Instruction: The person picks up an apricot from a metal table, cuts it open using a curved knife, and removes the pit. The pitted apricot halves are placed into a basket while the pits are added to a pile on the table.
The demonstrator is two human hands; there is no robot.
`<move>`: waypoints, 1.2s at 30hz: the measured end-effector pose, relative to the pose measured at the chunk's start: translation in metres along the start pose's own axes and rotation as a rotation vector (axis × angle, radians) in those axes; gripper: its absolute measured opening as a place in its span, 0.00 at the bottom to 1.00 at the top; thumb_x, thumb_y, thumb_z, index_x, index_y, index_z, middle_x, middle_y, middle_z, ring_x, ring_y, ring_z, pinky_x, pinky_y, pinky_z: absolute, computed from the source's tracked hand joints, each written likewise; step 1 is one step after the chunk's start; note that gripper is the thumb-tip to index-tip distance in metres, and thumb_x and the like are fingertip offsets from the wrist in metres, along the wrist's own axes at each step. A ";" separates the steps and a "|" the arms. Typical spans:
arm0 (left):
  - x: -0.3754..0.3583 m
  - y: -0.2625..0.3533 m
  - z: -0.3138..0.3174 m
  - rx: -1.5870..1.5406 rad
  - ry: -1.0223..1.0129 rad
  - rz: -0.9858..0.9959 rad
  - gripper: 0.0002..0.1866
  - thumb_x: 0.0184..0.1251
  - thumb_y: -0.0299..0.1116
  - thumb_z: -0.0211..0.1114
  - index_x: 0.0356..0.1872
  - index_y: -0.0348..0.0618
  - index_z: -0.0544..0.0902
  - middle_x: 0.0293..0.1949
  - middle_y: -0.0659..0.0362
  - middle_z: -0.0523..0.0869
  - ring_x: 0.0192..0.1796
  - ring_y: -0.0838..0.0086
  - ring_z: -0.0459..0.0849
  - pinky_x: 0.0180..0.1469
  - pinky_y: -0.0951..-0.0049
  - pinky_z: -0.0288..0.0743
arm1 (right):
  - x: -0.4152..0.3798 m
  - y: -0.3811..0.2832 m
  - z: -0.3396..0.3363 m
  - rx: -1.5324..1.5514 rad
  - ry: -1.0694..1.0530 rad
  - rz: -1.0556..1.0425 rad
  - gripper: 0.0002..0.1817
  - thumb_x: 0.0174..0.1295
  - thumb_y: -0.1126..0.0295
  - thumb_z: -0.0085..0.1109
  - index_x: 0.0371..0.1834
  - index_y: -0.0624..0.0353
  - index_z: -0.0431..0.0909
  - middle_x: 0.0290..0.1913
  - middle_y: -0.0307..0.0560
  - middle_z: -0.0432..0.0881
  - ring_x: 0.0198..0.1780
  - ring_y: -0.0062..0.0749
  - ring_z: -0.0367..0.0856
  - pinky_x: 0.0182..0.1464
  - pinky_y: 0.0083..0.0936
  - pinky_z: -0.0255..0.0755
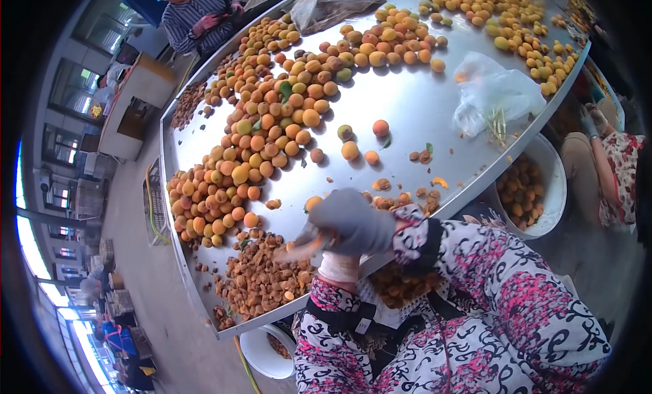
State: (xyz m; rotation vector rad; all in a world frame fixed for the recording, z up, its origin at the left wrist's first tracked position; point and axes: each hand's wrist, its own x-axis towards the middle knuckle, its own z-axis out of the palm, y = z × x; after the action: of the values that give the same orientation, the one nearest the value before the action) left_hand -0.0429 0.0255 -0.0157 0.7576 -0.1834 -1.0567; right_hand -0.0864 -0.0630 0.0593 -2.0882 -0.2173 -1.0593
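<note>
My right hand, in a grey glove, is closed over the near edge of the metal table, its fingers partly blurred. My left hand overlaps it from below and is smeared by motion. A bit of orange shows between the two hands, too blurred to name. Just left of them lies a heap of brown apricot pits and scraps. Several split apricot pieces are right of my right hand. Beyond, whole apricots form a long pile, and a few loose ones, including an orange apricot, lie apart.
The metal table has a raised rim. A clear plastic bag lies on it. A white bucket of apricots stands at right, another white bucket below the near corner. A co-worker in stripes is across; another person sits right.
</note>
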 end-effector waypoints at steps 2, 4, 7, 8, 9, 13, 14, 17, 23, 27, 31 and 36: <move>0.021 -0.004 -0.021 0.503 -0.121 0.167 0.17 0.66 0.40 0.52 0.54 0.48 0.68 0.50 0.59 0.74 0.44 0.75 0.74 0.44 0.72 0.72 | 0.007 -0.001 -0.019 0.250 0.065 0.388 0.17 0.51 0.58 0.66 0.18 0.56 0.71 0.15 0.45 0.71 0.16 0.32 0.73 0.19 0.28 0.64; 0.026 0.016 -0.042 -0.533 -0.412 -0.389 0.14 0.61 0.43 0.55 0.46 0.51 0.73 0.44 0.62 0.76 0.42 0.75 0.75 0.39 0.74 0.72 | 0.010 0.000 -0.030 0.149 -0.062 0.671 0.13 0.54 0.60 0.63 0.25 0.58 0.75 0.19 0.44 0.75 0.24 0.38 0.79 0.25 0.26 0.69; 0.004 0.032 0.034 -0.090 0.425 -0.183 0.12 0.57 0.46 0.58 0.37 0.52 0.76 0.33 0.65 0.78 0.30 0.75 0.76 0.28 0.75 0.69 | 0.003 0.008 -0.029 -0.117 -0.469 0.824 0.15 0.56 0.55 0.59 0.33 0.56 0.77 0.25 0.46 0.79 0.30 0.40 0.81 0.31 0.28 0.73; 0.004 0.031 0.035 -0.093 0.432 -0.171 0.12 0.57 0.46 0.58 0.37 0.52 0.76 0.33 0.65 0.78 0.30 0.75 0.76 0.28 0.75 0.69 | 0.000 0.009 -0.030 -0.110 -0.479 0.814 0.15 0.56 0.55 0.59 0.33 0.56 0.77 0.25 0.46 0.79 0.30 0.40 0.81 0.31 0.28 0.73; 0.003 0.033 0.034 -0.039 0.419 -0.162 0.12 0.60 0.48 0.56 0.35 0.52 0.75 0.29 0.65 0.77 0.25 0.76 0.74 0.23 0.76 0.68 | -0.004 0.010 -0.030 -0.142 -0.512 0.795 0.19 0.57 0.50 0.55 0.36 0.56 0.76 0.27 0.48 0.80 0.33 0.42 0.81 0.36 0.31 0.73; -0.012 0.042 0.015 0.526 0.356 -0.288 0.22 0.58 0.57 0.55 0.38 0.47 0.76 0.18 0.64 0.71 0.20 0.78 0.70 0.21 0.76 0.65 | -0.013 0.028 -0.032 -0.182 -0.569 0.870 0.21 0.56 0.49 0.53 0.42 0.54 0.76 0.33 0.51 0.82 0.37 0.47 0.81 0.42 0.35 0.73; -0.020 0.053 0.028 0.662 0.308 -0.303 0.24 0.58 0.58 0.56 0.39 0.46 0.76 0.17 0.64 0.70 0.19 0.78 0.69 0.23 0.77 0.65 | -0.014 0.031 -0.034 -0.174 -0.573 0.860 0.21 0.56 0.49 0.53 0.42 0.54 0.76 0.33 0.51 0.82 0.37 0.47 0.81 0.42 0.35 0.73; -0.035 0.057 0.018 1.057 -0.028 -0.063 0.20 0.61 0.49 0.57 0.42 0.42 0.76 0.20 0.65 0.71 0.24 0.81 0.71 0.28 0.80 0.67 | -0.008 0.029 -0.041 -0.072 -0.410 0.951 0.18 0.57 0.56 0.58 0.41 0.59 0.75 0.30 0.50 0.81 0.34 0.36 0.81 0.39 0.27 0.72; -0.038 0.077 0.027 1.277 0.018 -0.003 0.20 0.60 0.41 0.61 0.50 0.39 0.76 0.38 0.50 0.82 0.39 0.69 0.81 0.46 0.70 0.74 | -0.008 0.035 -0.038 0.043 -0.320 1.005 0.21 0.59 0.56 0.57 0.44 0.65 0.73 0.32 0.48 0.79 0.36 0.29 0.78 0.42 0.24 0.70; -0.013 0.122 -0.059 1.979 0.763 0.443 0.26 0.60 0.39 0.59 0.58 0.41 0.67 0.52 0.44 0.76 0.56 0.52 0.73 0.58 0.57 0.65 | -0.009 0.029 -0.033 0.078 -0.346 1.021 0.21 0.59 0.56 0.57 0.43 0.64 0.73 0.35 0.49 0.79 0.38 0.30 0.77 0.43 0.25 0.70; -0.009 0.134 -0.114 1.970 0.897 0.274 0.28 0.61 0.39 0.55 0.62 0.43 0.64 0.58 0.42 0.70 0.59 0.50 0.69 0.60 0.57 0.63 | -0.010 0.031 -0.029 0.099 -0.402 0.990 0.18 0.59 0.57 0.57 0.41 0.63 0.73 0.32 0.46 0.77 0.37 0.27 0.77 0.42 0.24 0.71; -0.008 0.148 -0.085 1.881 0.955 -0.187 0.24 0.61 0.43 0.57 0.57 0.45 0.71 0.52 0.44 0.76 0.56 0.53 0.72 0.57 0.62 0.65 | -0.011 0.034 -0.026 0.149 -0.406 0.968 0.20 0.59 0.53 0.55 0.39 0.61 0.73 0.29 0.45 0.76 0.34 0.28 0.77 0.41 0.24 0.70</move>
State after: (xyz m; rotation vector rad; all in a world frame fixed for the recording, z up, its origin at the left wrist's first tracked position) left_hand 0.1003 0.1127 0.0186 2.8950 -0.2458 -0.2848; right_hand -0.0940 -0.1030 0.0408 -1.8802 0.4716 -0.0385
